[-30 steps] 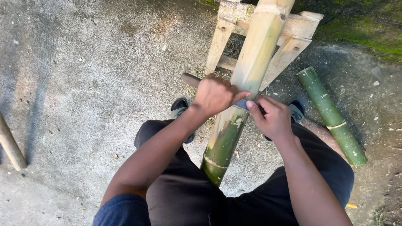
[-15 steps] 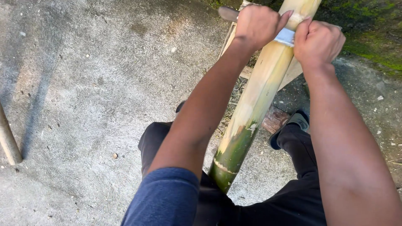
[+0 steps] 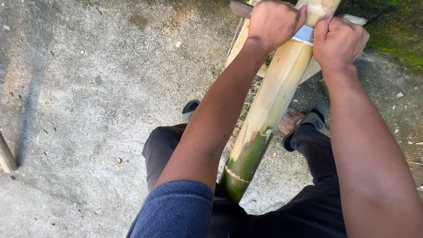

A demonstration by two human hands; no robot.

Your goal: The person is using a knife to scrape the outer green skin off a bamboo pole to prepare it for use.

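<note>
Head view: both hands grip a blade laid across a bamboo pole (image 3: 272, 105).

The bamboo pole slants from between the person's legs up to the top edge of frame; it is green at its lower end and pale, peeled yellow above. The left hand (image 3: 274, 23) is fisted on the blade's dark handle (image 3: 240, 8), on the pole's left side. The right hand (image 3: 338, 40) is fisted on the pole's right side; what it clasps is hidden inside the fist. The metal blade (image 3: 305, 34) spans the pole between the two fists, touching its peeled surface. A wooden frame (image 3: 240, 42) sits under the pole's upper part. Two dark shoes (image 3: 190, 110) flank the pole on the concrete ground (image 3: 88, 101).
</note>
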